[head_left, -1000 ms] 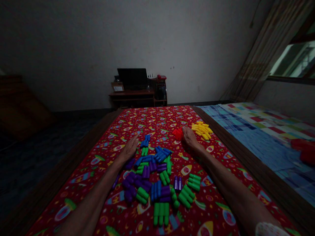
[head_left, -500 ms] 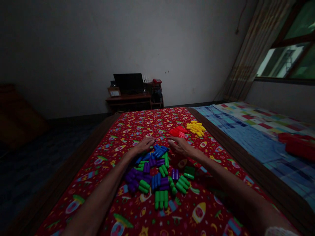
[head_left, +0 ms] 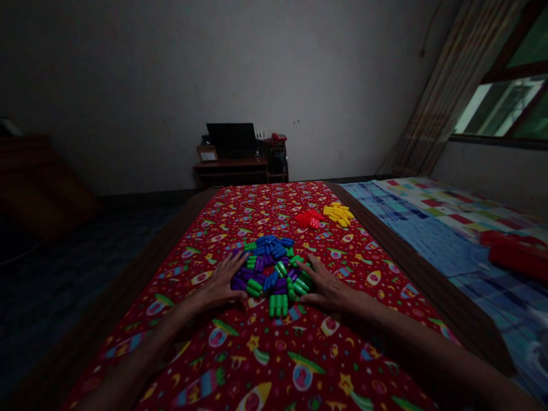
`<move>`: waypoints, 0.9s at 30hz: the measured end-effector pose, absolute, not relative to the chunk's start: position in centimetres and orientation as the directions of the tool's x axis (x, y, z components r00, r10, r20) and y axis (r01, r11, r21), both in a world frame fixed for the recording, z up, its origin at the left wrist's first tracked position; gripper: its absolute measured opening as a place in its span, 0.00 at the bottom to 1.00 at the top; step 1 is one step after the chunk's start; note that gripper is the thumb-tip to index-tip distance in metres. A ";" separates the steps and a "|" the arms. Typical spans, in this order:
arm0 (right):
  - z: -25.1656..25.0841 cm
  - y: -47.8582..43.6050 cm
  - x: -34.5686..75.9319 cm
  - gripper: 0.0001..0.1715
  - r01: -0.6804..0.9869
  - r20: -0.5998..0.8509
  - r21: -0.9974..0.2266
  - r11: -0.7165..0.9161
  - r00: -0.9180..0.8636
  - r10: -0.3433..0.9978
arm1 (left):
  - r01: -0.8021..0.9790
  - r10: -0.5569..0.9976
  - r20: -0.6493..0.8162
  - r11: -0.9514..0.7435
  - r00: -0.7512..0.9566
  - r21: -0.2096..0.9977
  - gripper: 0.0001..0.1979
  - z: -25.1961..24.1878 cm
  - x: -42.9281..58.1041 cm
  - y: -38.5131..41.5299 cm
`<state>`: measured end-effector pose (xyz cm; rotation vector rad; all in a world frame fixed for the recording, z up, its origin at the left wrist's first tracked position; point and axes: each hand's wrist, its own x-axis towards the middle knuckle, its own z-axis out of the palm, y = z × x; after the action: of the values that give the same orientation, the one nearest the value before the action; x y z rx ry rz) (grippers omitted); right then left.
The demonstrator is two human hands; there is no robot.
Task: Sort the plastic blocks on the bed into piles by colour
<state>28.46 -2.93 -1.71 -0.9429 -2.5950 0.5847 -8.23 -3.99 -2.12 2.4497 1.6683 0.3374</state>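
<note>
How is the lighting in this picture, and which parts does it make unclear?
Head view: dim overall, brightest at the window; head view: purple blocks near the left hand blend together in gloom; head view: red blocks glow so strongly that edges merge.

Right hand (head_left: 329, 285) partly hides green blocks (head_left: 300, 286).

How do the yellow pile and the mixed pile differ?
The yellow pile has one colour; the mixed pile combines blue, green and purple. The yellow pile is smaller and farther away; the mixed pile is nearer, between the left hand and the right hand. Both lie on the red cloth.
</note>
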 end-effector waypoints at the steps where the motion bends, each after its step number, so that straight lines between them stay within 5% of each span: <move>1: -1.9 -2.5 27.5 0.49 0.524 0.182 -0.483 0.702 -0.724 0.666 | 0.890 0.926 0.106 -0.378 0.363 0.256 0.58 -2.4 -7.9 -4.5; 4: -2.2 -1.0 24.6 0.47 0.496 0.230 -0.506 0.706 -0.711 0.664 | 0.864 0.905 0.158 -0.424 0.395 0.272 0.59 -2.8 -5.5 -5.3; 9: -2.0 1.0 22.2 0.39 0.379 0.334 -0.616 0.690 -0.668 0.665 | 0.854 0.897 0.291 -0.417 0.333 0.311 0.44 -2.8 -2.0 -5.0; 14: -0.1 3.5 22.3 0.22 0.314 0.392 -0.807 0.501 -0.349 0.851 | 0.853 0.847 0.487 -0.402 0.210 0.331 0.25 -2.5 -2.1 -3.2; 17: 1.5 5.9 21.4 0.19 0.444 0.374 -0.776 0.448 -0.248 0.893 | 0.859 0.818 0.565 -0.363 0.108 0.361 0.17 -2.3 -2.4 -1.7; 23: 2.2 8.7 18.8 0.16 0.644 0.177 -0.518 0.563 -0.564 0.807 | 0.810 0.816 0.570 -0.265 -0.100 0.522 0.16 -2.3 -2.6 1.7; 27: 1.0 9.2 21.0 0.21 0.588 0.247 -0.659 0.469 -0.420 0.873 | 0.818 0.877 0.478 -0.247 -0.038 0.519 0.16 -1.0 -2.5 4.0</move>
<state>21.02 9.24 1.04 -1.2085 -2.1497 0.6535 -2.50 3.97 -1.00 2.1227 1.8766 1.1645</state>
